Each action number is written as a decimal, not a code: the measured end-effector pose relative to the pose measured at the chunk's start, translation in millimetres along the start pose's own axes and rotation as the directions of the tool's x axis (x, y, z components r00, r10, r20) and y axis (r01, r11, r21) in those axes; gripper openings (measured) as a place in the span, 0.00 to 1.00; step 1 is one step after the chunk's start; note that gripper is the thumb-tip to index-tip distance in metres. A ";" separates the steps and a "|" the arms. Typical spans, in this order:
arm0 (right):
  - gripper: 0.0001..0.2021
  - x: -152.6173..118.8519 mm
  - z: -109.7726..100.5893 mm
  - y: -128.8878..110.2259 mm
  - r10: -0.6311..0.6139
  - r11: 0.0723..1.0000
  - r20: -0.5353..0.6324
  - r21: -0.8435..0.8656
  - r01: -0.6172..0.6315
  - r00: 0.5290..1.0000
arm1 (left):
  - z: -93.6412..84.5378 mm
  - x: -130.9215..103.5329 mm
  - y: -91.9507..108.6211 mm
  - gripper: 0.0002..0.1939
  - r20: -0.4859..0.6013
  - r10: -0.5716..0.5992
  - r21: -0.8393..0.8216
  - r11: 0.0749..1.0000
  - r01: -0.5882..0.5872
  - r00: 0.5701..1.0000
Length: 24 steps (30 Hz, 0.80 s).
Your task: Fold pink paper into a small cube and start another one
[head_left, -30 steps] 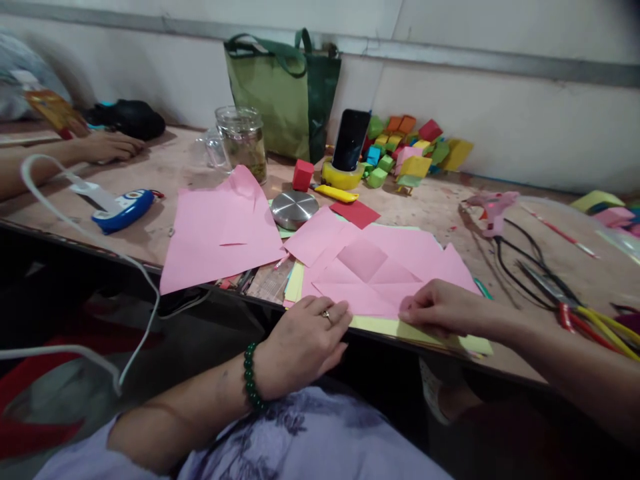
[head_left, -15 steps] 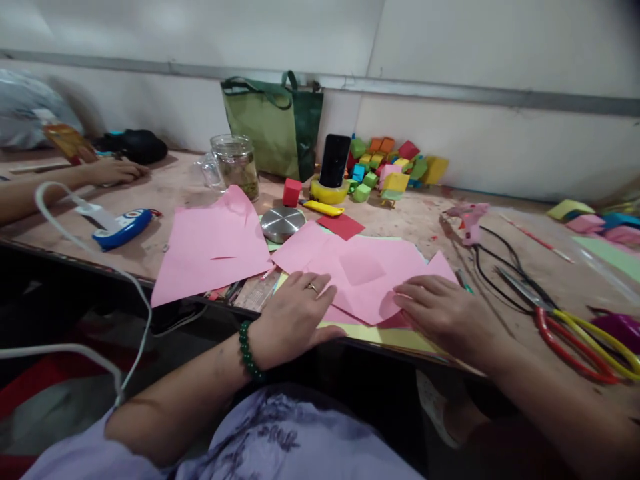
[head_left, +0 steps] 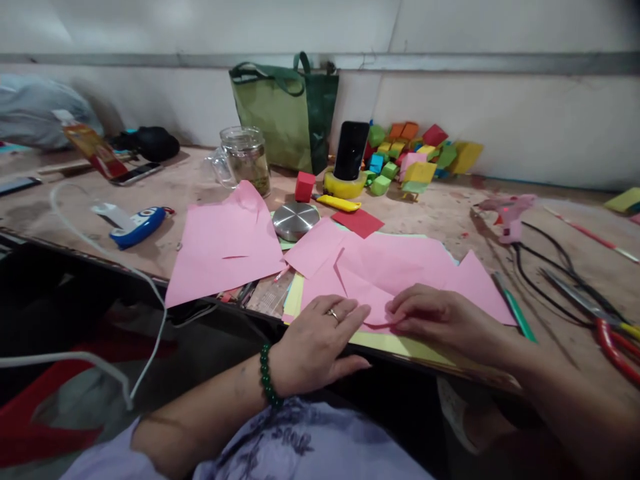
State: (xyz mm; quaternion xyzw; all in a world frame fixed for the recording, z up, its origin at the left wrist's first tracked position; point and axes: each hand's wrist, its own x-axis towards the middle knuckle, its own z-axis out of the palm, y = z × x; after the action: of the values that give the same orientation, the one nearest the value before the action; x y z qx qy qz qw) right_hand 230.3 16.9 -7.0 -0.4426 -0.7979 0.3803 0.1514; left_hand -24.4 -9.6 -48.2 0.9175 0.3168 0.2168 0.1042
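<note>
A pink paper (head_left: 370, 293) lies at the table's front edge over other pink sheets (head_left: 415, 257) and yellow ones (head_left: 415, 348). Its right edge is pinched between the thumb and fingers of my right hand (head_left: 445, 320) and bends up a little. My left hand (head_left: 317, 343), with a ring and a green bead bracelet, rests at the lower left of this paper, fingers spread and thumb apart. To the left lies another large pink sheet (head_left: 225, 247) with a small slit.
Behind the papers are a metal lid (head_left: 296, 221), a red cube (head_left: 305, 187), a yellow cutter (head_left: 339, 203), a glass mug (head_left: 246, 163) and a phone (head_left: 351, 151). A glue gun (head_left: 511, 217), scissors (head_left: 575, 293) and a green pen (head_left: 520, 317) lie right.
The view has shifted right. My right hand has closed on the paper's edge, which now lifts and folds. Another person's hand at the far left has gone out of view.
</note>
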 end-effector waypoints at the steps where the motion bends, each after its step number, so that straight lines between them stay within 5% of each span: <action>1: 0.13 2.4 -0.3 1.0 0.020 0.999 -0.004 0.025 -0.020 1.000 | 0.8 -0.5 0.1 0.35 -0.007 -0.013 -0.013 1.000 0.013 1.000; 11: 0.18 19.1 10.6 13.2 0.112 0.985 -0.251 -0.101 -0.141 0.962 | 2.2 -2.6 -1.4 0.26 -0.034 -0.016 -0.082 0.997 0.013 0.999; 24: 0.21 24.9 16.8 14.9 0.119 0.971 -0.327 -0.158 -0.179 0.937 | 2.7 0.3 -1.6 0.26 -0.057 0.005 -0.087 0.996 -0.010 0.998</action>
State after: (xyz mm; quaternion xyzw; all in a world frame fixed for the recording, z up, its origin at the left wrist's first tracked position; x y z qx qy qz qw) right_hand 215.3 34.1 -31.6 -0.5691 -0.7594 0.2391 0.2057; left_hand -23.8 -8.4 -51.1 0.9067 0.3064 0.2567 0.1342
